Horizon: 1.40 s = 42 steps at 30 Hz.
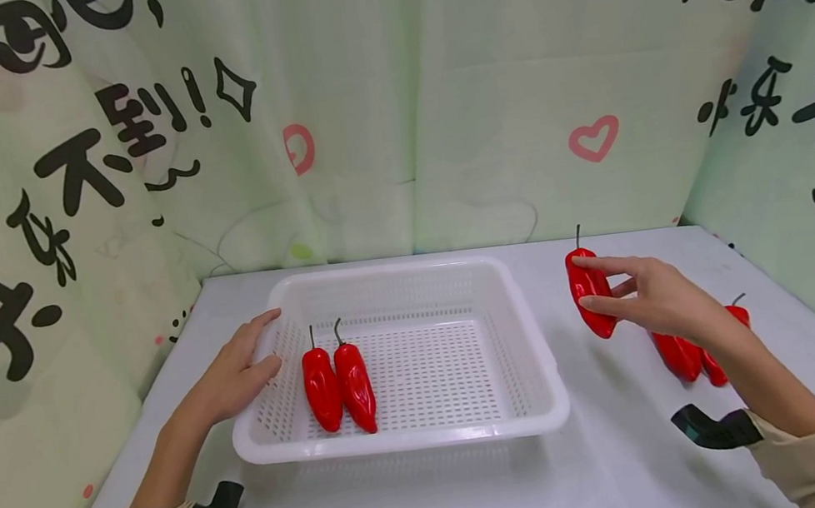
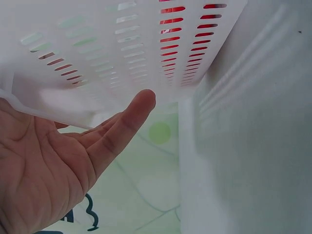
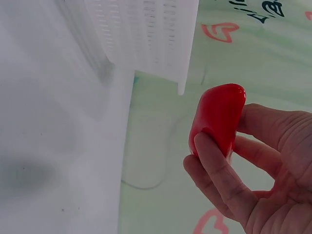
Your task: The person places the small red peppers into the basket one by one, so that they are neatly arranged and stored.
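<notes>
My right hand (image 1: 657,293) pinches a glossy red chili pepper (image 1: 587,288) between thumb and fingers, right of the basket and above the table. The pepper's dark stem points up in the head view; the right wrist view shows its smooth end (image 3: 219,114). My left hand (image 1: 239,369) rests against the left rim of a white perforated plastic basket (image 1: 523,341), fingers fairly straight. In the left wrist view a finger (image 2: 126,119) extends along the outside of the basket wall. Two red peppers, one (image 1: 321,389) left of the other (image 1: 356,387), lie side by side in the basket's left part, stems away from me.
More red peppers (image 1: 677,356) lie on the white table (image 1: 613,465) at the right, partly behind my right forearm. A pale green curtain (image 1: 482,111) with black writing and pink hearts encloses the table's back and sides.
</notes>
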### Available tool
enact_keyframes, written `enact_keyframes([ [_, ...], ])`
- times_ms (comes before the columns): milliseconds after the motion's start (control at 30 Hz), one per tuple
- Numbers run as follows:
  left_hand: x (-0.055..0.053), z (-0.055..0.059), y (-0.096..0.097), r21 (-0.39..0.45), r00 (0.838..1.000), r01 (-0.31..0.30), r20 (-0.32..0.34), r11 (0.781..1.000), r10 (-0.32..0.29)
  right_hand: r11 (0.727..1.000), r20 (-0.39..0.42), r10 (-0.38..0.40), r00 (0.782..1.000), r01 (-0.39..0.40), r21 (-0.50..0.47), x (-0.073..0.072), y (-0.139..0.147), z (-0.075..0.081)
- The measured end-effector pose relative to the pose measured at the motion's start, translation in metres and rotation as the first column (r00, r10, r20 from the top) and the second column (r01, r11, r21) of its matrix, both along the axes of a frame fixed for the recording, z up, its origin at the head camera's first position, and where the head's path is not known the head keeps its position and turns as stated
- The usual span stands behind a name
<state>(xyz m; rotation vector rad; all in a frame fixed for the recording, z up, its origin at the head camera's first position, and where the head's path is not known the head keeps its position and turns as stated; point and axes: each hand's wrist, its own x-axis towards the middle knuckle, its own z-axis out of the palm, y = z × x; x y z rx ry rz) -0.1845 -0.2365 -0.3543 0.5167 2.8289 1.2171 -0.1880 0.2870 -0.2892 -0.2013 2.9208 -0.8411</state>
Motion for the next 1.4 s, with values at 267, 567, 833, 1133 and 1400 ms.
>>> enact_keyframes([
  [267, -0.001, -0.001, 0.0, -0.008, 1.0, 0.001, 0.001, 1.0, -0.001, 1.0, -0.035, 0.026, 0.999, -0.026, -0.005, 0.002, -0.007, 0.006],
  [567, -0.001, -0.001, -0.001, -0.007, 1.0, 0.001, -0.002, 1.0, -0.001, 0.999, -0.065, 0.04, 0.997, -0.042, -0.028, 0.003, -0.023, 0.014],
  [833, 0.0, 0.0, 0.0, -0.02, 1.0, -0.003, -0.006, 1.0, 0.002, 0.997, -0.082, 0.059, 0.995, -0.062, -0.039, 0.003, -0.037, 0.02],
  [1133, -0.001, 0.001, 0.001, -0.004, 1.0, 0.005, -0.001, 1.0, -0.005, 0.995, -0.099, 0.077, 0.992, -0.083, -0.052, 0.003, -0.049, 0.025],
  [1400, 0.0, 0.001, 0.0, -0.016, 1.0, 0.0, -0.006, 1.0, 0.0, 0.991, -0.119, 0.097, 0.988, -0.107, -0.077, 0.002, -0.061, 0.028],
])
